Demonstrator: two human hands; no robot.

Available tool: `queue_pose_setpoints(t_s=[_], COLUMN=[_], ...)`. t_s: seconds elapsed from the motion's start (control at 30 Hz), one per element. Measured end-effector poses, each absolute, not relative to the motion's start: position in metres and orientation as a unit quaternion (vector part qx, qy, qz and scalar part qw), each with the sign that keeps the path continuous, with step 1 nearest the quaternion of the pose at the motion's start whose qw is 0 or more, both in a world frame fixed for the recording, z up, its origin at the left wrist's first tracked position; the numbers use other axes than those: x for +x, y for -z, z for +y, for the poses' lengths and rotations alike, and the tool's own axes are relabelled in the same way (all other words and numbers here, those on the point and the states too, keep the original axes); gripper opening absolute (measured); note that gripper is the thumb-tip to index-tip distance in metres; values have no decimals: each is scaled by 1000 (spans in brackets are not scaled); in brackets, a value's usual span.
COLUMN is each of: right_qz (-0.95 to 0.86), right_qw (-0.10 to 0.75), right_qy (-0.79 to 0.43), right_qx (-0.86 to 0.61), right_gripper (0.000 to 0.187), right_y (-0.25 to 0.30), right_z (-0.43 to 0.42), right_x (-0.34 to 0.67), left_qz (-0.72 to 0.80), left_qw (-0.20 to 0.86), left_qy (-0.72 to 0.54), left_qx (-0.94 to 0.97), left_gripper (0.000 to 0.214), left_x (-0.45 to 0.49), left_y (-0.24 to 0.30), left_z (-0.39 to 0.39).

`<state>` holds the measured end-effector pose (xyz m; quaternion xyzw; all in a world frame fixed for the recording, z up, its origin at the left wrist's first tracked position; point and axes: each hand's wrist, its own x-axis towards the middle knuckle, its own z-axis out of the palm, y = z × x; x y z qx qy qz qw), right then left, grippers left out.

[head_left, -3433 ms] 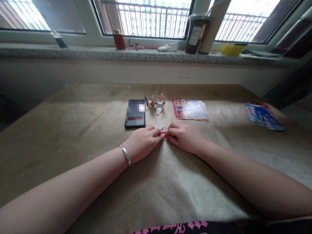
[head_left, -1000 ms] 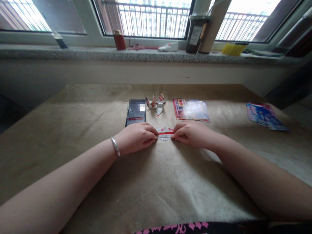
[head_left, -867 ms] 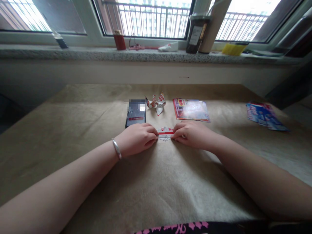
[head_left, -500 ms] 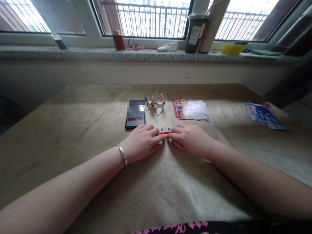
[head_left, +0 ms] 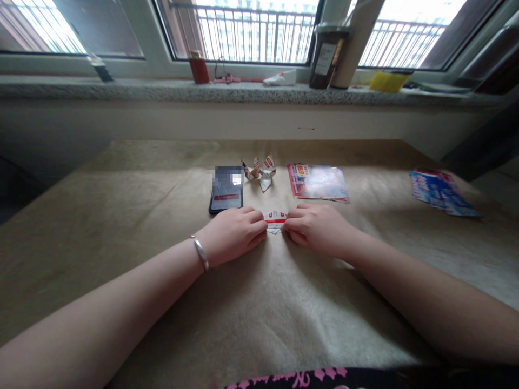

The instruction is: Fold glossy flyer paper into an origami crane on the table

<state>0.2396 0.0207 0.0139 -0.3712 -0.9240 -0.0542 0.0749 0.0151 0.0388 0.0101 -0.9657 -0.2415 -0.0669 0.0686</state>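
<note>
A small folded piece of printed paper [head_left: 275,219], white with a red band, lies on the table between my hands. My left hand [head_left: 239,231], with a silver bangle at the wrist, is closed on the paper's left end. On its right end the fingers of my right hand [head_left: 310,227] are closed too. A pale pointed flap shows at the paper's near edge. Its two ends are hidden under my fingers. Just behind it stand folded paper figures [head_left: 265,174] in similar print.
A smartphone [head_left: 226,192] lies just beyond my left hand. Behind my right hand is a stack of printed leaflets [head_left: 318,182]; more blue leaflets [head_left: 444,193] lie far right. The granite windowsill [head_left: 162,93] holds a red container [head_left: 198,69] and a dark jar [head_left: 326,59].
My hands have drawn apart from the paper's middle towards its two ends. More of its red band and the pointed near flap now show.
</note>
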Motion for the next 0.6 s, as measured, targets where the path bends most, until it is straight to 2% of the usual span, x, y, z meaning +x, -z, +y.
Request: queue_pose_setpoints(t_s=[0.4, 0.6], right_qz=[-923, -910], right_qw=[46, 141], right_qy=[25, -88], right_qx=[-382, -379], right_gripper=[21, 19], right_y=[-20, -6], right_z=[21, 33], right_x=[246, 254], left_qz=[-242, -256], left_qw=[48, 33], left_qy=[90, 119], left_qx=[-965, -959], left_gripper=[25, 22], left_x=[11, 10], left_y=[-9, -6], left_z=[40, 39])
